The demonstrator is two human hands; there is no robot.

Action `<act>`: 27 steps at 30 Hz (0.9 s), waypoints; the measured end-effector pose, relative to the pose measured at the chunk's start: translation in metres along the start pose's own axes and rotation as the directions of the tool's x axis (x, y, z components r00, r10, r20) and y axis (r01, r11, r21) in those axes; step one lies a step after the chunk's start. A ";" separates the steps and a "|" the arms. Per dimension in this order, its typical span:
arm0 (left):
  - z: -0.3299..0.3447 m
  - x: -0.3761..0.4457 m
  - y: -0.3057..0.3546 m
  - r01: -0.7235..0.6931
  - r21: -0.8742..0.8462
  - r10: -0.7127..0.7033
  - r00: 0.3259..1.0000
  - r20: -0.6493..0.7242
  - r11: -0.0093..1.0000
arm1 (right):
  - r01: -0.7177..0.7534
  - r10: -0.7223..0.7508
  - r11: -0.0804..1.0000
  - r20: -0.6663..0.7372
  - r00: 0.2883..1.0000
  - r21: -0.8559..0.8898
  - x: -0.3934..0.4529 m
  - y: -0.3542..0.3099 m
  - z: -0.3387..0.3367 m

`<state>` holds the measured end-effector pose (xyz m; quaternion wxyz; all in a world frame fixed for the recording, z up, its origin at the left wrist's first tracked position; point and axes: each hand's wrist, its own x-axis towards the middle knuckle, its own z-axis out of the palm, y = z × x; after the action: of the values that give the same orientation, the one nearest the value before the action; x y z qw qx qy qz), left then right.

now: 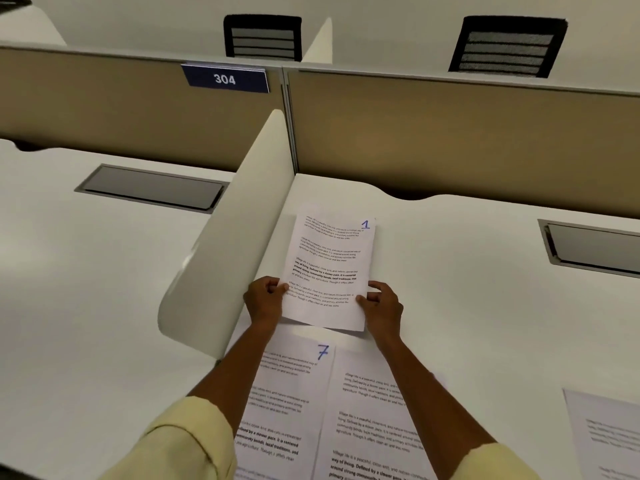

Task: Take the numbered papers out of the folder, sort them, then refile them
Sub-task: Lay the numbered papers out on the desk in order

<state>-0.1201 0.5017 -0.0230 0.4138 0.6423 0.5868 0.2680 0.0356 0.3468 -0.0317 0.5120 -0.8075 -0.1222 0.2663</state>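
1. Far left – a neighbouring white worktop (69,271) is sitting with a grey cable hatch (150,188) set into it, and a curved white divider (228,237) is standing between it and the near worktop (467,306).
2. A blue plate reading 304 (225,79) is hanging on the tan partition (450,133) behind.
3. Left hand (265,301) – its grip is pinching the left edge of the paper marked 1 (329,271), thumb on top, fingers curled under.
4. That paper is lying or hovering just over the near worktop, close beside the divider, its lower edge slightly raised; whether more sheets are stacked under it, cannot tell.
5. Right hand (381,308) – its grip is pinching the right edge of the same paper.
6. Nearer the camera, the paper marked 7 (291,393) is lying flat between the forearms, touching another printed sheet (374,410) to its right, number hidden.
7. Pale yellow sleeves (183,445) are covering both upper arms.
8. Far right – one more sheet (606,431) is lying apart at the edge, and a second hatch (592,245) is sitting behind it.
9. Two black chair backs (263,38) are showing beyond the partition.
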 end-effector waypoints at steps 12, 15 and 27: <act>-0.001 0.027 -0.014 -0.115 0.119 0.111 0.993 0.042 0.986 | 0.036 -0.037 0.996 -0.007 0.999 -0.081 0.011 -0.012 0.045; 0.001 0.014 -0.025 -0.242 0.254 0.229 0.970 0.080 0.937 | 0.088 -0.092 0.988 -0.024 0.995 -0.129 0.003 -0.007 0.051; 0.003 -0.004 -0.066 -0.453 0.543 0.276 0.884 0.378 0.708 | 0.392 -0.193 0.576 0.347 0.918 -0.717 -0.020 0.018 0.055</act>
<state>-0.1537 0.4955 -0.0800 0.1947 0.8754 0.4398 0.0489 -0.0128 0.3706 -0.0600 0.1336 -0.8792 -0.4157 0.1907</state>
